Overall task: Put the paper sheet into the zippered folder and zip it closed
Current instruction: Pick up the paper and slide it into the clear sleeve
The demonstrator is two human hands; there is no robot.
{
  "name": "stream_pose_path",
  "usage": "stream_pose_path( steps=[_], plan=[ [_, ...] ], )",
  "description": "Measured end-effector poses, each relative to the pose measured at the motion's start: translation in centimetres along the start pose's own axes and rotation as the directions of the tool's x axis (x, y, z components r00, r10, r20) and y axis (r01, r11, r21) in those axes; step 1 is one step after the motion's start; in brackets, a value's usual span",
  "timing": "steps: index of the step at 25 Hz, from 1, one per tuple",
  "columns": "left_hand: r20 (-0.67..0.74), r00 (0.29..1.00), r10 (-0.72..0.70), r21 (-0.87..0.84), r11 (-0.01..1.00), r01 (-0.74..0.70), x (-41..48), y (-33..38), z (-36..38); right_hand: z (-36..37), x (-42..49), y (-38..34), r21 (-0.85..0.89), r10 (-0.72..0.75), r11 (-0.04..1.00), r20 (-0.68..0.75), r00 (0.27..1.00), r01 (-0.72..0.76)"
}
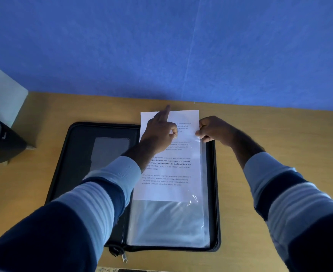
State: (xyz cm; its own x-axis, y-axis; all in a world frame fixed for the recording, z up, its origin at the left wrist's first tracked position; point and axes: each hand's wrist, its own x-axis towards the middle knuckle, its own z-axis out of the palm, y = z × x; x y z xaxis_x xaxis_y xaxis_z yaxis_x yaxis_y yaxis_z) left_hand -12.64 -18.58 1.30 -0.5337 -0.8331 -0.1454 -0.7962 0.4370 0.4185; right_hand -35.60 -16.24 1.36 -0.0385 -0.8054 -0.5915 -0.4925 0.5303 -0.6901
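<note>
A black zippered folder [77, 154] lies open on the wooden table, with clear plastic sleeves [167, 222] on its right half. A white printed paper sheet [173, 173] sits partly inside the top sleeve, its upper end sticking out past the folder's far edge. My left hand [159, 132] rests on the sheet's upper part, index finger pointing away, thumb and fingers pinching the paper. My right hand [212, 129] pinches the sleeve's upper right corner beside the sheet's edge. The zipper pull [124, 257] hangs at the folder's near edge.
The wooden table [269, 134] meets a blue wall [161, 46] just behind the folder. A dark object [2, 142] stands at the left edge beside a pale panel [0, 91]. Bare tabletop lies to the right of the folder.
</note>
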Motion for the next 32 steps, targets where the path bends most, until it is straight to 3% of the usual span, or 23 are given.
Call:
stream_pose_path(
  steps=[3,6,8,12,17,23,32],
  plan=[
    [0.055,0.998,0.031,0.018,0.999,-0.032,0.8,-0.3,-0.7,-0.1,-0.6,0.1,0.085,0.011,0.996,0.025,1.000,-0.013],
    [0.048,0.999,0.004,0.020,1.000,-0.005,1.1,-0.4,-1.1,0.2,-1.8,0.3,0.333,0.009,0.943,-0.009,1.000,-0.006],
    [0.043,0.999,-0.010,0.014,1.000,0.009,1.1,-0.5,-1.2,0.7,-2.7,0.9,0.406,0.035,0.914,-0.048,0.998,-0.012],
    [0.055,0.998,0.004,0.037,0.999,-0.006,1.1,-0.4,-1.2,3.3,-4.0,2.1,0.400,0.141,0.914,-0.159,0.977,-0.067],
    [0.027,0.999,0.032,0.027,0.999,-0.032,0.9,-0.4,-1.3,5.0,-4.4,1.8,0.466,0.169,0.885,-0.318,0.933,-0.001],
    [0.060,0.998,0.034,0.021,0.999,-0.035,0.4,-0.4,-1.0,5.5,-4.5,0.9,0.540,0.214,0.841,-0.332,0.919,-0.001],
    [0.005,1.000,0.015,-0.150,0.989,-0.014,-0.1,-1.7,0.2,6.8,-3.6,-0.2,0.629,0.240,0.777,-0.336,0.911,0.028]
  ],
)
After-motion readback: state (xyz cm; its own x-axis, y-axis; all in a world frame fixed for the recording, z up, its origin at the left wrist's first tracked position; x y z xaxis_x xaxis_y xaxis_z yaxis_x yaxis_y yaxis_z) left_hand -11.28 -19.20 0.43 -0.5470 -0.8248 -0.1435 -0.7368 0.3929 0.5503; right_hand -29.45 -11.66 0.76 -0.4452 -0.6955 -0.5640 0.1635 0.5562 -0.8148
